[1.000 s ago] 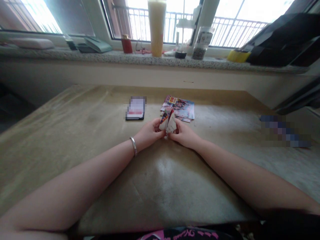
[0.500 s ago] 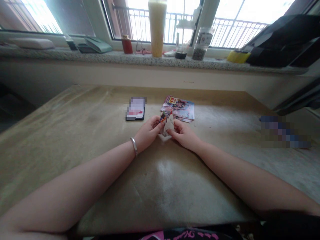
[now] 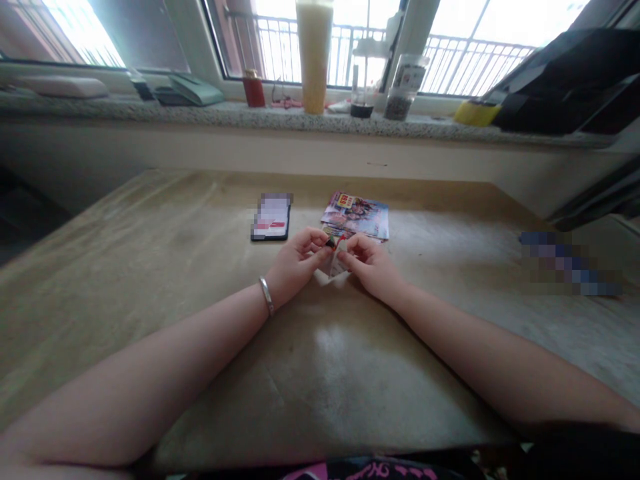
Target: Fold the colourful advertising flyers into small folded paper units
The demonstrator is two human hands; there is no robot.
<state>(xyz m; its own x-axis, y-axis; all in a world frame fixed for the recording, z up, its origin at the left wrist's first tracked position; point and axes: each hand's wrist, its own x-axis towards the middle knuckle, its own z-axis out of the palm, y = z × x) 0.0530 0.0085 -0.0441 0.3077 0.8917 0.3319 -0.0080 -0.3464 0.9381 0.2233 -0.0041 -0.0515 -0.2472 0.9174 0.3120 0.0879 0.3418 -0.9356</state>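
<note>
Between my two hands is a small piece of folded paper, white on the side facing me with coloured bits at its upper edge. My left hand, with a silver bangle on its wrist, pinches the paper's left part between thumb and fingers. On the other side, my right hand pinches its right part. The fingers hide much of the folds. Just beyond the hands lies a small stack of colourful printed leaflets, its near edge partly behind my fingers.
A phone lies on the table left of the leaflets. Far right rests a blurred bluish flat item. Along the windowsill stand a tall yellowish container, a red jar, clear containers and a black bag.
Both hands have closed in over the paper's upper edge, so less of its coloured points shows. The white paper sits slightly lower and its folds have shifted.
</note>
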